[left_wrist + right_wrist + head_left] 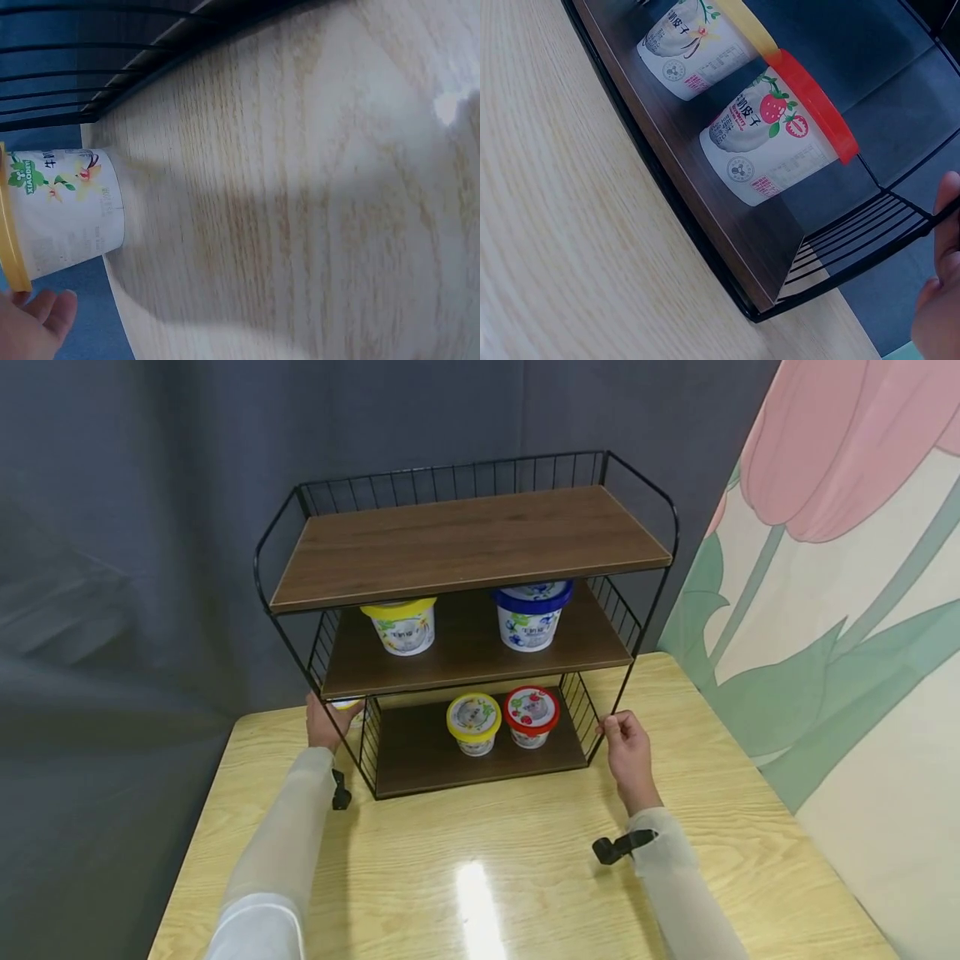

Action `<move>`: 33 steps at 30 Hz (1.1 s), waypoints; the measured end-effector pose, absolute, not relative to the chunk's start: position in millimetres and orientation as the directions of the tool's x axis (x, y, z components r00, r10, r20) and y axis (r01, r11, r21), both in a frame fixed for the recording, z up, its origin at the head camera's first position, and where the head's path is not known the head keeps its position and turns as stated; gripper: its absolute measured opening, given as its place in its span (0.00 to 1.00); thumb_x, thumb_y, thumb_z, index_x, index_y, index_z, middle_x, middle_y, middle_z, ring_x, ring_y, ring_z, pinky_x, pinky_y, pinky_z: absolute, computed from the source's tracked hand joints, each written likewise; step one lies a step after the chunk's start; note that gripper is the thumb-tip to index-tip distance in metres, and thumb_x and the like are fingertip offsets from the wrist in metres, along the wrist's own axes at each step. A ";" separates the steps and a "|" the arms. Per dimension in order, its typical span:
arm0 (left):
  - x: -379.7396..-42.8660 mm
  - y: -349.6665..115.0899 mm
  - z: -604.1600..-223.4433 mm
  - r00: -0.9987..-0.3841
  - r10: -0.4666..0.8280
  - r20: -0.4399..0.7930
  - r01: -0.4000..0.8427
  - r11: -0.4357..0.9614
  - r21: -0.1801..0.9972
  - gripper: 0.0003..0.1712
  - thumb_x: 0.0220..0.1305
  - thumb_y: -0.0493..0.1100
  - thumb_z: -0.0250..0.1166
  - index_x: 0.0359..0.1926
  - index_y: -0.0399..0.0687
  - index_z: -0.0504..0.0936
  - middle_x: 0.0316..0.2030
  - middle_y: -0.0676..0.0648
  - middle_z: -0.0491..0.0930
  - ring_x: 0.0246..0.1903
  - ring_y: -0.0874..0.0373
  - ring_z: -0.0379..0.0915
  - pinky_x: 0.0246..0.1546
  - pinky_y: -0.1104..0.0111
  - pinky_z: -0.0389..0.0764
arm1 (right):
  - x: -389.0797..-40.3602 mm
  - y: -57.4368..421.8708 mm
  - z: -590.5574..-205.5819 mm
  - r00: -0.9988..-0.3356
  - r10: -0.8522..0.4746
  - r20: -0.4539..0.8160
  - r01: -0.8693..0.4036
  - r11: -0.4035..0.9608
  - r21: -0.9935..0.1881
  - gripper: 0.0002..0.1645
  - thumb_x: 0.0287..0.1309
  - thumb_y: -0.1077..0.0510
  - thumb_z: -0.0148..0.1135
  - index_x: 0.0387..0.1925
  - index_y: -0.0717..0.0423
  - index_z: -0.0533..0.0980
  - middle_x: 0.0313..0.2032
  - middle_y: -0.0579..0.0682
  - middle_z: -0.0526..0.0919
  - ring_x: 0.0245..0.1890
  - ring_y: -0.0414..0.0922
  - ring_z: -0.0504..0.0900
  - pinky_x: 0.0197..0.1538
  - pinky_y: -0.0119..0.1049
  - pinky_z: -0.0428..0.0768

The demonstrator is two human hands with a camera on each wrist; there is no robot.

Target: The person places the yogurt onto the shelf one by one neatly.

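A black wire rack point(480, 677) with three brown wooden shelves stands on the table. Beside its left side, my left hand point(327, 725) grips a yellow-lidded yogurt tub point(67, 210) by the lid; the rack partly covers this tub in the head view. At the right front post, my right hand point(628, 752) holds the rack's frame between thumb and fingers. On the bottom shelf, a yellow-lidded tub point(475, 727) and a red-lidded strawberry tub point(772, 135) stand side by side. The middle shelf bears another yellow-lidded tub point(405, 628) at left and a larger blue-lidded tub point(529, 622) at right.
The rack stands on a light wood table point(420, 852). A dark grey curtain point(150, 568) hangs right behind, and a wall with painted tulips point(840, 610) borders the right side. The top shelf's bare board point(472, 543) overhangs the middle tubs.
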State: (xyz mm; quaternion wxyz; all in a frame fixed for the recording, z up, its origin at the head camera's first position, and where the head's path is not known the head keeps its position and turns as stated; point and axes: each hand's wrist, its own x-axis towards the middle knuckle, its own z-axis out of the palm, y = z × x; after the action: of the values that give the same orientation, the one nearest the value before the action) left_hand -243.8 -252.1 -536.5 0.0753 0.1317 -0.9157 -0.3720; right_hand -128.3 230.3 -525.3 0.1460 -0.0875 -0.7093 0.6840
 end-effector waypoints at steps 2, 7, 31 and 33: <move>-237.9 -253.0 -533.6 -0.952 -0.302 0.051 -0.177 0.678 0.714 0.57 0.59 0.54 0.72 0.77 0.38 0.48 0.70 0.29 0.57 0.70 0.32 0.56 0.71 0.43 0.61 | -128.8 228.7 -525.3 -0.943 0.321 0.089 -0.075 0.055 -0.996 0.17 0.73 0.54 0.48 0.39 0.68 0.69 0.32 0.31 0.79 0.39 0.34 0.78 0.51 0.21 0.73; -226.4 -255.4 -536.1 -0.957 -0.274 0.094 -0.129 0.694 0.709 0.53 0.59 0.53 0.71 0.77 0.43 0.52 0.70 0.31 0.58 0.69 0.34 0.57 0.67 0.40 0.65 | -130.7 228.4 -524.7 -0.942 0.318 0.108 -0.090 0.070 -0.993 0.20 0.73 0.54 0.48 0.41 0.73 0.68 0.31 0.29 0.78 0.38 0.32 0.78 0.51 0.22 0.74; -159.4 -260.5 -541.6 -0.946 -0.324 -0.021 -0.195 0.515 0.835 0.60 0.49 0.42 0.78 0.76 0.34 0.51 0.66 0.32 0.49 0.64 0.37 0.59 0.72 0.46 0.62 | -131.7 229.7 -529.3 -0.926 0.358 0.122 -0.108 0.059 -0.992 0.18 0.73 0.55 0.49 0.40 0.70 0.70 0.30 0.30 0.78 0.37 0.35 0.79 0.49 0.22 0.74; -152.2 -261.2 -542.6 -0.938 -0.345 -0.023 -0.203 0.494 0.845 0.59 0.49 0.41 0.78 0.76 0.35 0.52 0.65 0.33 0.50 0.64 0.37 0.59 0.72 0.46 0.62 | -131.9 229.2 -528.5 -0.928 0.351 0.126 -0.112 0.061 -0.992 0.18 0.74 0.54 0.49 0.41 0.70 0.70 0.30 0.30 0.78 0.37 0.34 0.78 0.49 0.22 0.74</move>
State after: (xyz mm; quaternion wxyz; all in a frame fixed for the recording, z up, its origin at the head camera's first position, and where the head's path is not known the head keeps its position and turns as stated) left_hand -152.2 -261.2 -542.6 0.0746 0.1592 -0.8611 -0.4771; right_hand -131.9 229.2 -528.5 0.1701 -0.0841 -0.7082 0.6800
